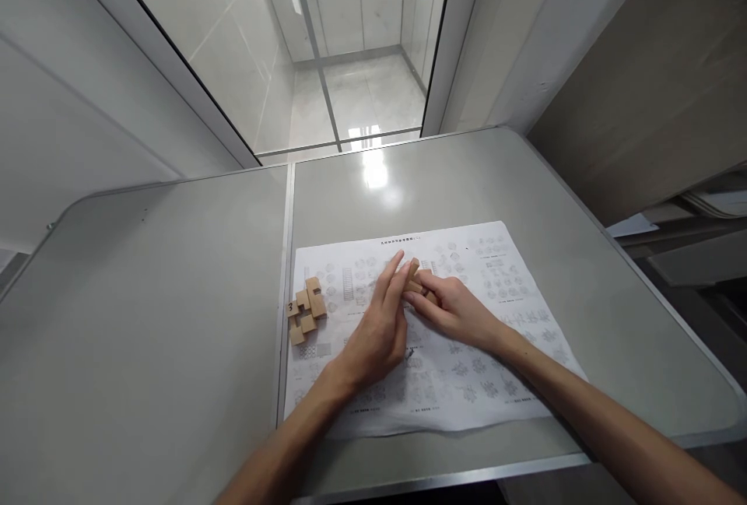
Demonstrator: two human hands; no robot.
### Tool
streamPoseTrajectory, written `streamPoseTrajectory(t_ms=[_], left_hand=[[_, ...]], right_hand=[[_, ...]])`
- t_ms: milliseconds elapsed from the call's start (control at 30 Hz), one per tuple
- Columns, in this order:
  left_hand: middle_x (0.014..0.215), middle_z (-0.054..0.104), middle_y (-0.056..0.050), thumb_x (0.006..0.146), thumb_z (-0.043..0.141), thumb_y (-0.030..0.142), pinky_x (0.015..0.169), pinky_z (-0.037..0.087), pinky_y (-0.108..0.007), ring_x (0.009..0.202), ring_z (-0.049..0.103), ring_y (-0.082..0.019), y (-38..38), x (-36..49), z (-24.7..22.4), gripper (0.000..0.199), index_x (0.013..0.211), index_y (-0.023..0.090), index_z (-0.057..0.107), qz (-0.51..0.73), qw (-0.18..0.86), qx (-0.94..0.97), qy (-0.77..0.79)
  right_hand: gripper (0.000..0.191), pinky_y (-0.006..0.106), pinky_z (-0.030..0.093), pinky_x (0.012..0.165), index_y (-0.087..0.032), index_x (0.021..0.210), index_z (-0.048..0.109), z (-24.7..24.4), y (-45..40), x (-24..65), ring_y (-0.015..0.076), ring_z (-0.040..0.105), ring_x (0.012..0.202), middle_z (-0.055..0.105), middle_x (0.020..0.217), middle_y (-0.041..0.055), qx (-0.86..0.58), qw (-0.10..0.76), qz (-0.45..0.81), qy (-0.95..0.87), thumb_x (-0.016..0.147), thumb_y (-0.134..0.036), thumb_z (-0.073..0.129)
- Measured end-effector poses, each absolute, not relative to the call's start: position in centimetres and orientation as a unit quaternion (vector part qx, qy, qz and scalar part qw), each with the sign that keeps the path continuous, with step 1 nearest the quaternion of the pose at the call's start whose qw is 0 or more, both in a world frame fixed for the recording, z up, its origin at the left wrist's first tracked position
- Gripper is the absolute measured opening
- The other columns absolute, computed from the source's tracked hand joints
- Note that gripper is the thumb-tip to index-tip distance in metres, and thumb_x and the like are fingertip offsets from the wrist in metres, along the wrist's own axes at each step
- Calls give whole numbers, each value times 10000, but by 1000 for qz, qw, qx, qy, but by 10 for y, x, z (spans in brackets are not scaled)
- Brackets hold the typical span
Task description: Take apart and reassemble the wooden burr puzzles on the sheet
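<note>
My left hand (379, 330) and my right hand (458, 306) meet over the printed sheet, closed around notched wooden puzzle pieces (415, 266). One piece points up beside my left fingertips, and more light wood shows by my right thumb and index finger. My left fingers are fairly straight and press against the wood from the left. How the held pieces fit together is hidden by my fingers. On the sheet's left edge lies a small group of loose notched wooden pieces (315, 301), one with a dark mark like a number.
A large white sheet (467, 404) printed with diagrams lies under my hands. It rests on a grey table (222, 318) with a metal seam left of the sheet. Beyond the far edge stands a glass door (362, 7). Papers (633, 225) sit on a shelf at right.
</note>
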State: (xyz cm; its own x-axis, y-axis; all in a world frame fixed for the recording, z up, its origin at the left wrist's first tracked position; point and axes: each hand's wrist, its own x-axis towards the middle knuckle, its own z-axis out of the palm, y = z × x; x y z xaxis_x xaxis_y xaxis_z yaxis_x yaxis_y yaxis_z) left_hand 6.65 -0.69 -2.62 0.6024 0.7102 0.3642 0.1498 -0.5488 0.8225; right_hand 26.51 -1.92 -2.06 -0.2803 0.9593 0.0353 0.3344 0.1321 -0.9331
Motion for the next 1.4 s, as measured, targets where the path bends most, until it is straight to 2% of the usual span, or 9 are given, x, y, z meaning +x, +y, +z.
streamPoseTrajectory(t_ms=[200,300,400,467,700,1067,1133,1267,1400], left_hand=[[1715,432,-110,1138,337,128,1337,391,-554,1616,401,-287,-5,68,-26,609,1712,330,307,380,381,792,288],[1659,524,-110,1154,334,152,1289,458,-545,1540,510,-274,-4,69,-24,575,1703,324,332,410,368,781,294],[1645,540,-101,1164,349,186,1269,474,-552,1516,529,-272,-4,68,-23,545,1686,342,363,442,341,760,333],[1650,523,-98,1167,360,209,1281,456,-557,1542,495,-276,-3,66,-23,520,1666,347,402,454,321,745,369],[1620,566,-64,1165,425,271,1271,465,-556,1493,540,-261,-1,64,-27,467,1621,357,486,456,360,700,415],[1646,563,-47,1160,448,270,1229,512,-543,1463,588,-259,1,62,-28,477,1628,361,480,443,400,690,409],[1660,547,-58,1164,433,260,1241,498,-546,1484,571,-260,-1,64,-27,490,1644,351,455,442,402,697,397],[1627,580,-86,1169,387,233,1199,537,-524,1445,610,-261,-8,71,-26,508,1663,342,422,428,411,732,334],[1555,637,-110,1164,381,231,1100,605,-522,1350,675,-284,-14,74,-28,510,1660,343,428,415,399,743,341]], right_hand=[[297,298,419,616,-223,873,542,-17,-19,265,150,487,638,511,718,-34,-490,350,454,-657,1085,-429,570],[228,306,460,661,-209,1026,647,-13,-18,266,165,559,709,615,818,0,-480,348,465,-658,1064,-431,616],[308,307,467,660,-223,1286,681,-11,-17,269,164,584,731,669,931,28,-469,343,484,-654,1068,-432,619],[378,297,439,608,-227,1381,661,-10,-17,270,144,541,657,626,850,3,-453,339,515,-644,1088,-456,593],[405,291,432,567,-200,1415,628,-12,-19,268,133,529,583,561,695,-45,-420,354,564,-617,1122,-465,540],[394,305,448,608,-194,1404,626,-11,-20,265,159,557,614,586,670,-41,-433,356,534,-633,1135,-461,520],[358,304,454,604,-203,1311,651,-11,-20,264,158,556,599,584,666,-41,-439,354,530,-634,1135,-483,513],[372,304,473,610,-219,908,596,-13,-19,260,148,557,585,599,657,-26,-453,363,509,-636,1128,-506,513],[355,292,453,565,-228,877,548,-15,-18,257,143,554,568,613,658,-25,-452,369,508,-633,1122,-485,522]])
